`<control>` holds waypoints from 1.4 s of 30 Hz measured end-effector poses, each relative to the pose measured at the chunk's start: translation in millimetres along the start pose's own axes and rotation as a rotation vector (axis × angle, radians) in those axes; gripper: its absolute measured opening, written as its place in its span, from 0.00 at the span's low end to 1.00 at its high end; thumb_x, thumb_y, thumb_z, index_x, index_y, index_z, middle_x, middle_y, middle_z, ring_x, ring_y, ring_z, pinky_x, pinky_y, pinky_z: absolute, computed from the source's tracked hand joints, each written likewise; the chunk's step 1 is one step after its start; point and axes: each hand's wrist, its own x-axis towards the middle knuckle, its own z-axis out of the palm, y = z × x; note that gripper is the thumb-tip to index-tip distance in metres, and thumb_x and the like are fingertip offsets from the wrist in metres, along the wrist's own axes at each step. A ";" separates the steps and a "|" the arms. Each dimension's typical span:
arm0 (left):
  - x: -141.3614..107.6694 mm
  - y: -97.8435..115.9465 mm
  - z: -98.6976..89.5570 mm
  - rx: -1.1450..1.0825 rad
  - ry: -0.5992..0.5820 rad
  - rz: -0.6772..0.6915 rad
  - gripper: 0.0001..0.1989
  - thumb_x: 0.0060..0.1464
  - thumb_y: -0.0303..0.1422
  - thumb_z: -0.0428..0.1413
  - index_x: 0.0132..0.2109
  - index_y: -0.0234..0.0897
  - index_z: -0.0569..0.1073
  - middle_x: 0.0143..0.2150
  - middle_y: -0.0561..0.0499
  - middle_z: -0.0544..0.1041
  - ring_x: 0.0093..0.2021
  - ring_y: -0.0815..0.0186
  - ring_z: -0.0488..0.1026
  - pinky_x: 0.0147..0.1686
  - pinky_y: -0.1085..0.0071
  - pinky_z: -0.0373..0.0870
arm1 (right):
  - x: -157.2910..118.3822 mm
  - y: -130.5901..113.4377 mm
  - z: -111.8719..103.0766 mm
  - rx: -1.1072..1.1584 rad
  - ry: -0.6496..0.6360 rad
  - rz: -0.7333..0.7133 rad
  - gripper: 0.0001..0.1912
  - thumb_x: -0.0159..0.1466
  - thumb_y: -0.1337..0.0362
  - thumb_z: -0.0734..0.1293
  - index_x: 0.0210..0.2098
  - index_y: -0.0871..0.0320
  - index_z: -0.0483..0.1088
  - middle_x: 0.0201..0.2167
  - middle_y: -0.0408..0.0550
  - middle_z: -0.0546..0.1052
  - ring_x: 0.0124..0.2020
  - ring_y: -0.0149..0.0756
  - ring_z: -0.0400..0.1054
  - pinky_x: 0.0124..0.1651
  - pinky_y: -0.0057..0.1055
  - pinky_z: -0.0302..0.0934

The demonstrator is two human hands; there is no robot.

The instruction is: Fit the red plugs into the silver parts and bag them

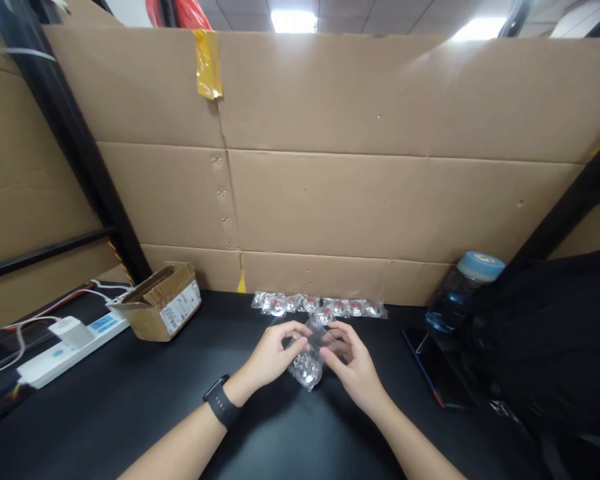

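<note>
Between my hands is a clear plastic bag [307, 368] with shiny, silvery round pieces in its lower end. My left hand [279, 353] is closed on the bag's left side, thumb and fingers pinching the plastic. On the other side my right hand [349, 360] has its fingers curled at the bag's upper right edge, and they seem to grip the film there. Just beyond the fingertips lies a small clear packet [323, 315] with a silvery disc and a red mark. Behind it, a row of similar packets [309, 304] runs along the foot of the cardboard wall.
A tall cardboard wall [325, 200] closes off the back of the black table [220, 427]. At left stand an open cardboard box [155, 303] and a white power strip [75, 350] with cables. At right are a blue-lidded bottle [460, 293], a dark tablet-like device [437, 367] and black fabric [555, 340].
</note>
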 end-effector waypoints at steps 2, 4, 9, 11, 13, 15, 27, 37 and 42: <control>2.7 1.5 -20.4 0.163 0.029 0.001 0.13 0.63 0.36 0.54 0.52 0.40 0.74 0.39 0.50 0.82 0.38 0.62 0.78 0.44 0.69 0.70 | 0.1 1.2 -4.0 -0.209 -0.044 -0.040 0.25 0.65 0.54 0.68 0.60 0.49 0.62 0.50 0.51 0.75 0.45 0.41 0.74 0.46 0.37 0.69; 4.7 -0.4 -49.1 0.438 0.103 -0.021 0.18 0.62 0.34 0.53 0.59 0.43 0.70 0.38 0.52 0.82 0.36 0.62 0.78 0.44 0.66 0.68 | 4.5 6.8 -12.2 -0.476 -0.095 -0.080 0.20 0.68 0.54 0.64 0.59 0.47 0.65 0.57 0.52 0.72 0.56 0.45 0.68 0.55 0.43 0.64; -0.3 -26.8 -123.3 0.957 0.467 -0.401 0.24 0.63 0.32 0.48 0.65 0.39 0.61 0.40 0.44 0.82 0.44 0.52 0.79 0.47 0.59 0.67 | 26.2 36.7 -28.8 -0.970 -0.191 -0.053 0.25 0.70 0.53 0.59 0.66 0.43 0.60 0.71 0.49 0.58 0.70 0.51 0.50 0.65 0.56 0.49; -5.0 -41.8 -138.9 1.001 0.440 -0.598 0.25 0.62 0.34 0.48 0.65 0.37 0.60 0.42 0.38 0.82 0.43 0.48 0.80 0.42 0.59 0.69 | 31.5 46.4 -29.6 -1.037 -0.256 -0.031 0.26 0.71 0.52 0.57 0.67 0.42 0.58 0.72 0.48 0.57 0.71 0.50 0.49 0.65 0.57 0.47; -8.8 -54.0 -142.9 1.021 0.395 -0.694 0.26 0.61 0.36 0.49 0.64 0.36 0.61 0.44 0.35 0.80 0.43 0.47 0.79 0.40 0.59 0.70 | 32.4 50.1 -28.7 -1.062 -0.289 -0.021 0.25 0.71 0.52 0.56 0.66 0.41 0.59 0.71 0.47 0.58 0.70 0.50 0.51 0.64 0.56 0.48; -10.4 -60.2 -137.8 1.081 0.385 -0.691 0.26 0.60 0.36 0.51 0.63 0.35 0.62 0.48 0.35 0.78 0.47 0.47 0.77 0.41 0.59 0.71 | 30.6 48.1 -27.7 -1.073 -0.279 -0.035 0.23 0.71 0.53 0.56 0.64 0.42 0.62 0.69 0.48 0.62 0.68 0.50 0.55 0.62 0.55 0.50; 0.3 -9.0 -48.6 0.816 0.098 0.220 0.18 0.60 0.28 0.52 0.57 0.45 0.69 0.59 0.46 0.70 0.61 0.56 0.65 0.59 0.58 0.61 | 31.0 42.2 -17.8 -1.066 -0.230 -0.167 0.25 0.68 0.61 0.60 0.64 0.43 0.62 0.64 0.51 0.68 0.64 0.49 0.60 0.60 0.53 0.54; -6.0 -3.3 -0.4 0.624 -0.196 0.217 0.17 0.63 0.30 0.52 0.58 0.47 0.68 0.57 0.50 0.73 0.57 0.60 0.69 0.57 0.62 0.63 | 33.0 32.1 -28.4 -0.768 -0.100 -0.208 0.21 0.58 0.74 0.60 0.48 0.54 0.74 0.45 0.49 0.79 0.43 0.40 0.75 0.49 0.35 0.68; -6.4 -3.7 3.5 0.545 -0.188 0.177 0.19 0.67 0.34 0.50 0.63 0.48 0.65 0.62 0.49 0.71 0.61 0.60 0.67 0.60 0.61 0.62 | 32.3 29.9 -23.0 -0.542 -0.036 -0.171 0.15 0.63 0.70 0.61 0.46 0.55 0.74 0.42 0.49 0.81 0.42 0.40 0.77 0.48 0.35 0.71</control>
